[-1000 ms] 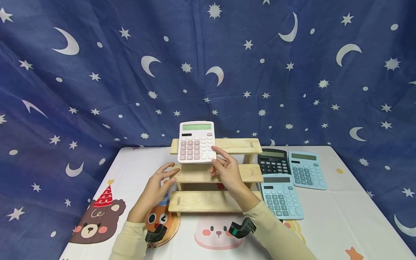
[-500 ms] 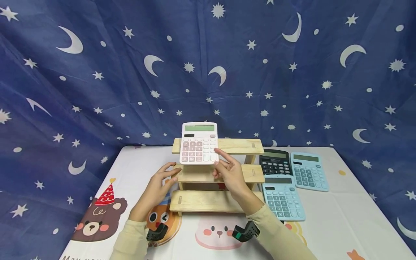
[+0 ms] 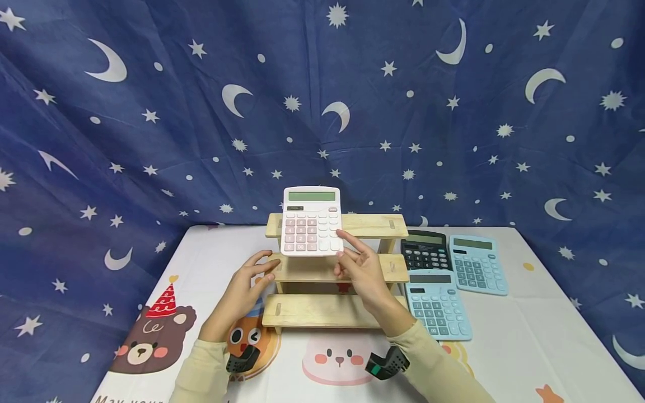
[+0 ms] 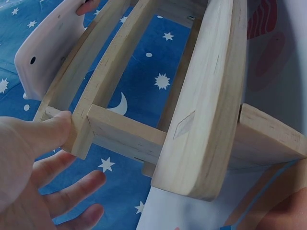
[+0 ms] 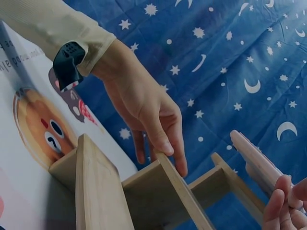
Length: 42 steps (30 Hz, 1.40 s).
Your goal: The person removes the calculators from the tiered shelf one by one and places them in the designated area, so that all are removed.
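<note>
My right hand [image 3: 367, 277] pinches a white calculator with pink number keys [image 3: 312, 224] by its lower right corner. The calculator stands tilted up in front of the top tier of a three-step wooden stand [image 3: 332, 310], with its screen facing me. In the left wrist view the calculator's back [image 4: 50, 50] shows beyond the top tier. My left hand [image 3: 243, 291] grips the left end of the stand's middle tier [image 5: 180, 187] between thumb and index finger. Its other fingers spread loosely below, seen in the left wrist view.
To the right of the stand lie a black calculator [image 3: 425, 250] and two light blue ones, a front one [image 3: 437, 305] and a rear one [image 3: 477, 264]. A white cartoon-print cloth [image 3: 534, 319] covers the table. A blue star-and-moon curtain [image 3: 322, 112] hangs close behind.
The pink-keyed calculator has shifted slightly to the right along the top tier, together with my right hand. My left hand keeps its hold on the stand. The head view has moved a little.
</note>
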Motion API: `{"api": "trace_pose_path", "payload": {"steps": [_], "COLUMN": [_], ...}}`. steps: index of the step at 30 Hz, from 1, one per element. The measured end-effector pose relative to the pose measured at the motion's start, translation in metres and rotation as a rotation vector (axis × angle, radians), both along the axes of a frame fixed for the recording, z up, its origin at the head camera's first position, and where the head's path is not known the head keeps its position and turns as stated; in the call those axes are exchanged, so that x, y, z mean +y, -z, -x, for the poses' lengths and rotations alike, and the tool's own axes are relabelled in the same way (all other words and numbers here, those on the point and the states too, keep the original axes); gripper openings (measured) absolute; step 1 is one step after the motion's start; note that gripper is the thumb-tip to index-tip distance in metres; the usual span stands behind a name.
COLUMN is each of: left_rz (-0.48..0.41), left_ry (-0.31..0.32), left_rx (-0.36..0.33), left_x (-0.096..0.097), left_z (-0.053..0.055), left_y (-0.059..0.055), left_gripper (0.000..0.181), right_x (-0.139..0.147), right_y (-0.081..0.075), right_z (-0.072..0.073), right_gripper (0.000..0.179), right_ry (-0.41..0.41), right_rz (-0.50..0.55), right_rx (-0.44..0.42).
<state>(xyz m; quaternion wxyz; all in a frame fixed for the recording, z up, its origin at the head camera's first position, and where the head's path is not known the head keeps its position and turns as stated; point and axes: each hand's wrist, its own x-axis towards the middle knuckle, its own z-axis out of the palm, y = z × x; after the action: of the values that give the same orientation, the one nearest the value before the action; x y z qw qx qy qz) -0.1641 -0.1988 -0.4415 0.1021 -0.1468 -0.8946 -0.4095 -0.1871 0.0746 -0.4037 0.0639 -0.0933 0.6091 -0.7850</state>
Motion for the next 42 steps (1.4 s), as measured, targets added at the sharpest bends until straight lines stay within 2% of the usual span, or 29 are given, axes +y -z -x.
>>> {"api": "trace_pose_path", "payload": {"steps": [7, 17, 42], "left_rz": [-0.005, -0.014, -0.01], "left_ry": [0.0, 0.004, 0.005], "left_rx": [-0.002, 0.004, -0.001], "left_x": [-0.001, 0.0, -0.001], "left_z": [0.0, 0.0, -0.001], "left_y": [0.0, 0.0, 0.002], "left_gripper": [0.033, 0.033, 0.036], "right_x": [0.006, 0.017, 0.045], "right_y": [-0.001, -0.002, 0.003], "right_z": [-0.004, -0.012, -0.035], "right_gripper": [0.053, 0.052, 0.054], "right_ry": [-0.021, 0.01, 0.001], "right_rz": [-0.007, -0.053, -0.072], "right_rx": [0.02, 0.048, 0.076]}}
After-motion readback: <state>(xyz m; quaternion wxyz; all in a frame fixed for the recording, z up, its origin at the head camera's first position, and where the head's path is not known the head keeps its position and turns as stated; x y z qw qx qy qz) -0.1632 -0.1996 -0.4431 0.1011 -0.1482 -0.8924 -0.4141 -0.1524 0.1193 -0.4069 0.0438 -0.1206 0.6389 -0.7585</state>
